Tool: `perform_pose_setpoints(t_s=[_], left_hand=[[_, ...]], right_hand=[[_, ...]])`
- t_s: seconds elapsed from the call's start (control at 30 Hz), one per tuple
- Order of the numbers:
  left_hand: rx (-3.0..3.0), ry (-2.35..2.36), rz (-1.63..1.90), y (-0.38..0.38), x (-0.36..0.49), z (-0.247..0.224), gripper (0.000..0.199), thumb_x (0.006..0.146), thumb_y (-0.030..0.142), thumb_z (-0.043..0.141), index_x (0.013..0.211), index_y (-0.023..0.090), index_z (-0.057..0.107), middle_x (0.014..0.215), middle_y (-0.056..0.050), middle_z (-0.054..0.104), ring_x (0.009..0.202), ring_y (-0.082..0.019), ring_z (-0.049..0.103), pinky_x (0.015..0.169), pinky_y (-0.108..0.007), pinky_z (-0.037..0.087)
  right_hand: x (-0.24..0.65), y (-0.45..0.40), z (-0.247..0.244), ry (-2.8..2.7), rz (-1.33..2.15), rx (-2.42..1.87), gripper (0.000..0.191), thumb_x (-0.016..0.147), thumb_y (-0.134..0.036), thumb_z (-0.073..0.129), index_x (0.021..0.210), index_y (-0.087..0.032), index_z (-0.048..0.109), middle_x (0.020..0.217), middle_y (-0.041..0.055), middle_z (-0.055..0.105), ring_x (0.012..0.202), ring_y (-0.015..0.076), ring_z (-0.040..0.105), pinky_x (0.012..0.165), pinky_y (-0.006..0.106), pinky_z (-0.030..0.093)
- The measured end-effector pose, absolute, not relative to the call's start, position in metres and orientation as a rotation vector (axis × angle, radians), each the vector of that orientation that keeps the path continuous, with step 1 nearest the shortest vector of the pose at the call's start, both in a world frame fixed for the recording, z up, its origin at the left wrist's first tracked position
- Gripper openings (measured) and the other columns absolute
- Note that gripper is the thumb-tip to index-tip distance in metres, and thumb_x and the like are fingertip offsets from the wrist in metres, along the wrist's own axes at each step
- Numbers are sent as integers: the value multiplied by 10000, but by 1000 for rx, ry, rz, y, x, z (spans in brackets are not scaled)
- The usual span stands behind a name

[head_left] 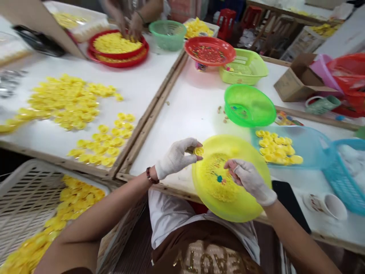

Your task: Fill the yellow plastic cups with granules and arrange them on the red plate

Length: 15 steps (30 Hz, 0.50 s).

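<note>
My left hand (pixel 182 154), in a white glove with bare fingertips, pinches a small round yellow cup (pixel 199 151) at the left rim of a yellow basin. My right hand (pixel 248 177), gloved the same way, is over the right part of the yellow basin (pixel 248 150); its fingers are pressed together, and what they hold, if anything, is too small to name. Many tiny yellow pieces (pixel 225 192) lie in the basin, with a teal piece (pixel 219 178) and a few orange ones among them.
Behind the basin stand a green bowl (pixel 251 102) and a red plate (pixel 210 51). Yellow cups lie on a blue tray (pixel 308 148) at right, near a phone (pixel 288 201) and mug (pixel 327 205). More cups (pixel 65 99) cover the left table. A person's hands (pixel 131 26) work beyond.
</note>
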<state>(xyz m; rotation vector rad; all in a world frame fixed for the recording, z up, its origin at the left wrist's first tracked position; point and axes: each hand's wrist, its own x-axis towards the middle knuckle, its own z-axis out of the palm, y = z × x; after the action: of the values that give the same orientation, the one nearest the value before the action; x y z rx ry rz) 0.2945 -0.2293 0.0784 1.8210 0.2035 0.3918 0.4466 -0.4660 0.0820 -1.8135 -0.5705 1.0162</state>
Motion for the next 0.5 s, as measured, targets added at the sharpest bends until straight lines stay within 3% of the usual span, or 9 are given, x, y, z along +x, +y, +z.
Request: perform_pose_setpoints(t_s=[0.1, 0.17, 0.27, 0.5], left_hand=[[1834, 499, 626, -152, 274, 84, 385, 751, 273, 785, 1079, 132, 639, 1025, -71, 702, 905, -167, 657, 849, -311, 539], [1903, 790, 780, -91, 253, 86, 416, 717, 271, 804, 1064, 116, 635, 927, -24, 693, 828, -134, 634, 809, -275, 520], [2040, 1170, 839, -4, 218, 78, 452, 747, 373, 774, 1072, 86, 645, 807, 44, 632, 764, -91, 570, 770, -248, 459], [2047, 1540, 692, 107, 155, 26, 300, 516, 357, 842, 604, 204, 599, 487, 66, 483, 913, -226, 665, 892, -341, 433]], right_hand=[[455, -464, 64, -1036, 941, -2242, 298, 963, -377, 426, 854, -187, 628, 614, 10, 545, 535, 163, 511, 555, 323, 424], [455, -459, 54, -1344, 737, -2431, 285, 961, -273, 387, 901, -171, 646, 829, 112, 670, 763, 243, 624, 732, 397, 488], [444, -448, 44, -1614, 544, -2588, 293, 948, -201, 397, 1078, -138, 651, 1180, 213, 650, 1049, 311, 601, 886, 432, 478], [399, -442, 43, -1684, 958, -2409, 352, 1019, -335, 339, 1148, -135, 599, 1140, 153, 666, 1028, 254, 607, 916, 376, 452]])
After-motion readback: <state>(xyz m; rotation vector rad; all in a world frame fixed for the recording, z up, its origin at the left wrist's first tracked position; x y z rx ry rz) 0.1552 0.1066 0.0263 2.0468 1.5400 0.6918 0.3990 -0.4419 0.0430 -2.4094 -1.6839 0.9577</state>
